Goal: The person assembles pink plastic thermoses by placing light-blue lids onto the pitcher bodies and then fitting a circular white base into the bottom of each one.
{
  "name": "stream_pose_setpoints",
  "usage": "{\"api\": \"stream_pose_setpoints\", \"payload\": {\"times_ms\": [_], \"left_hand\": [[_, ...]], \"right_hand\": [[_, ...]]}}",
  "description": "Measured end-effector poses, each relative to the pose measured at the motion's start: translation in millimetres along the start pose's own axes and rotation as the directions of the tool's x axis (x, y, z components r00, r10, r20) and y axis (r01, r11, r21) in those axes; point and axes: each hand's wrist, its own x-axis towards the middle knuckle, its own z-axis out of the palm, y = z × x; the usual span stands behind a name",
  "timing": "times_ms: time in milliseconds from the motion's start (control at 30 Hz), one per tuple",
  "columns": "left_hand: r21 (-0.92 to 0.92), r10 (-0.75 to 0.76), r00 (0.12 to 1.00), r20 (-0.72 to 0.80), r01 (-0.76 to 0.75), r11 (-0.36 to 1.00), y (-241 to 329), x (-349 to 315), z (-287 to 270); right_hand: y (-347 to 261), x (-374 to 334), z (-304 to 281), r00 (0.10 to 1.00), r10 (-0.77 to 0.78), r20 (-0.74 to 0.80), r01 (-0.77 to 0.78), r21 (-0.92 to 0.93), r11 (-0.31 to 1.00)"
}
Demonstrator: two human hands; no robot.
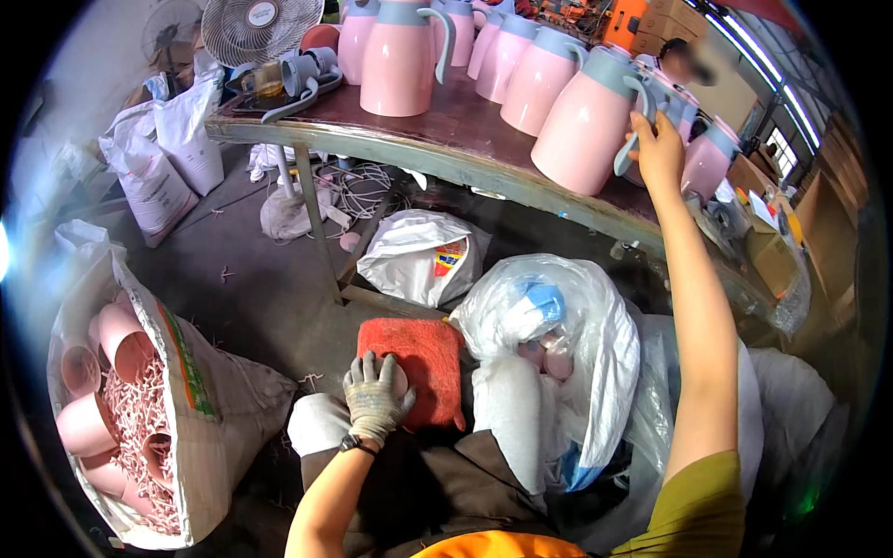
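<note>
My left hand [375, 402], in a pale knit glove, lies on a red cloth [433, 367] over my lap. A small round pinkish piece [400, 382] shows between its thumb and fingers, mostly covered by the hand. My right arm stretches up to the bench, and my bare right hand [659, 153] is closed round the grey handle of a pink jug [584, 130]. That jug stands upright near the bench's front edge, with a grey collar. Behind it and to its left stand several matching pink jugs [398, 65].
The bench [474, 139] has a metal edge; grey parts [302, 79] lie at its left end. An open sack [228, 409] of pink cylinders and scraps stands left. Plastic bags [595, 307] crowd my right knee. A fan [260, 23], white sacks [158, 181] and cartons [767, 260] stand around.
</note>
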Motion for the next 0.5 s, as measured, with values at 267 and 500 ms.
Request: {"api": "stream_pose_setpoints", "payload": {"times_ms": [267,500], "left_hand": [[0.022,-0.004,1.000,-0.017,0.004,1.000,2.9,10.7,-0.7],[0.035,-0.002,1.000,-0.031,0.004,0.999,0.9,17.0,-5.7]], "right_hand": [[3.3,79.9,109.9,0.997,0.005,0.076,0.004,-0.128,0.992],[26.4,66.7,208.2,0.920,-0.273,-0.280,0.165,-0.355,0.920]]}}
